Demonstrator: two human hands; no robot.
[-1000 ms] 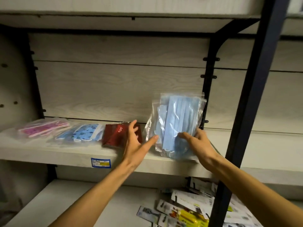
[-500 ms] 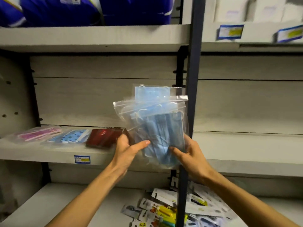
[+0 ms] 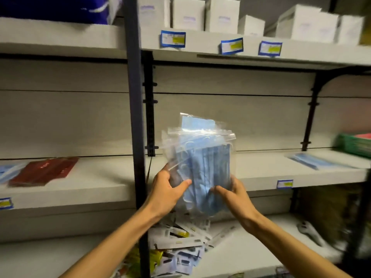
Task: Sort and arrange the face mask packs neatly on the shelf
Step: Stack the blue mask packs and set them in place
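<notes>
So we've got a bunch of blue face mask packs [image 3: 202,169] in clear bags, held upright in the air in front of the middle shelf [image 3: 259,173], a bit right of the dark upright post [image 3: 135,125]. Our left hand [image 3: 166,194] has its thumb across the front and fingers tucked behind the left side of the bundle, and our right hand [image 3: 232,195] pinches the lower right corner the same way, so both are curled around the packs.

Stuff around us: a red pack [image 3: 43,172] lies flat on the middle shelf left of the post, with a bit of another blue pack [image 3: 6,172] just beside it at the frame edge. On the right, a flat blue pack [image 3: 315,162] sits near the far end of the shelf, and a green box [image 3: 353,145] is just past it, blurry. White boxes [image 3: 220,15] line the top shelf, with price labels [image 3: 231,46] on its front edge.

Below our hands there's a messy pile of carded packets [image 3: 178,249] on the bottom shelf, spilling around the post's base. A grey handheld thing [image 3: 310,232] lies further right, too blurry to name.

The post and the black bracket [image 3: 149,109] stand right by the bundle's left edge, so that side is tight. The stretch of middle shelf straight behind the packs, out to the flat blue pack, is bare board, with tall headroom under the top shelf.
</notes>
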